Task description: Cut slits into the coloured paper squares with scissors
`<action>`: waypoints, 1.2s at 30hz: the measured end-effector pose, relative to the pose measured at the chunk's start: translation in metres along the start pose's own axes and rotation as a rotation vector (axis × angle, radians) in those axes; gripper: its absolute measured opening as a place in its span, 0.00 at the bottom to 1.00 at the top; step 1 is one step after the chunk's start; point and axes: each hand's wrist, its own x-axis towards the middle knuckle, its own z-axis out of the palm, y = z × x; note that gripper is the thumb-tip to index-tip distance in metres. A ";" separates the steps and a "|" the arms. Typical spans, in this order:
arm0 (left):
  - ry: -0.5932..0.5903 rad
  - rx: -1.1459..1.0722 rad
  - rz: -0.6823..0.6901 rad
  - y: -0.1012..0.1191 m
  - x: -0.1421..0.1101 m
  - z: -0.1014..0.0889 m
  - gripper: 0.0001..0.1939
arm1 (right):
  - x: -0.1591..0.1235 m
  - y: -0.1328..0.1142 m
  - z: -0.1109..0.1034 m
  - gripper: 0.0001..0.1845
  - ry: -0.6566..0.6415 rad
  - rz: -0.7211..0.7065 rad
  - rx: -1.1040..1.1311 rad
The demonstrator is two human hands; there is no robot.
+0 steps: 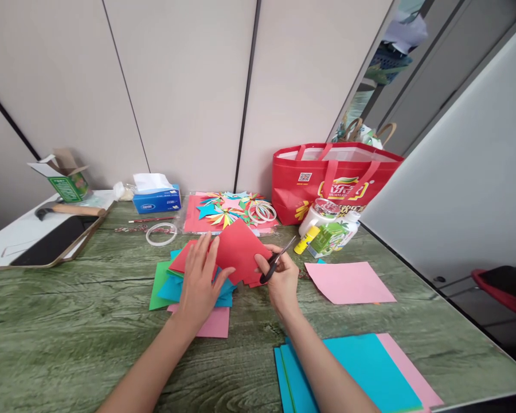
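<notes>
My right hand (pixel 284 284) grips black-handled scissors (pixel 275 267), their blades pointing up and away to the right. The same hand pinches a red sheet of paper (pixel 239 248) between thumb and fingers, and the sheet stands tilted. Flat and with its fingers stretched out, my left hand (pixel 198 284) is over a pile of coloured paper pieces (pixel 160 287), beside the red sheet's left edge. Green, blue, red and pink pieces show in that pile. Whether the left fingers touch the red sheet, I cannot tell.
Behind are folded paper flowers (pixel 226 215), tape rolls (pixel 161 234) and a tissue box (pixel 157 199). A red bag (pixel 339 172), glue stick (pixel 307 240) and small carton (pixel 328 239) stand back right. A pink sheet (pixel 351 282) and large blue sheets (pixel 370 367) lie right.
</notes>
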 end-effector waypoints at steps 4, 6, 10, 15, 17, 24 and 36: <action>0.052 -0.042 0.018 0.001 -0.002 -0.003 0.26 | 0.000 -0.001 -0.001 0.16 0.004 -0.010 -0.010; 0.104 -0.126 -0.031 0.003 -0.003 -0.004 0.20 | 0.000 -0.001 -0.001 0.16 -0.001 -0.012 -0.015; 0.080 -0.434 -0.380 0.008 0.001 -0.006 0.18 | 0.001 0.000 -0.002 0.15 -0.008 -0.018 0.014; 0.041 -1.128 -0.837 0.009 0.013 -0.010 0.20 | 0.003 -0.004 -0.001 0.14 -0.054 0.085 0.221; 0.015 -1.360 -0.933 0.009 0.016 -0.015 0.17 | 0.004 -0.005 -0.001 0.16 -0.110 0.149 0.310; -0.219 -1.482 -1.119 0.008 0.021 -0.033 0.22 | -0.002 -0.004 0.001 0.22 -0.501 0.408 0.432; -0.061 -1.574 -1.081 -0.005 0.019 -0.022 0.17 | 0.001 -0.003 0.001 0.22 -0.234 0.373 0.347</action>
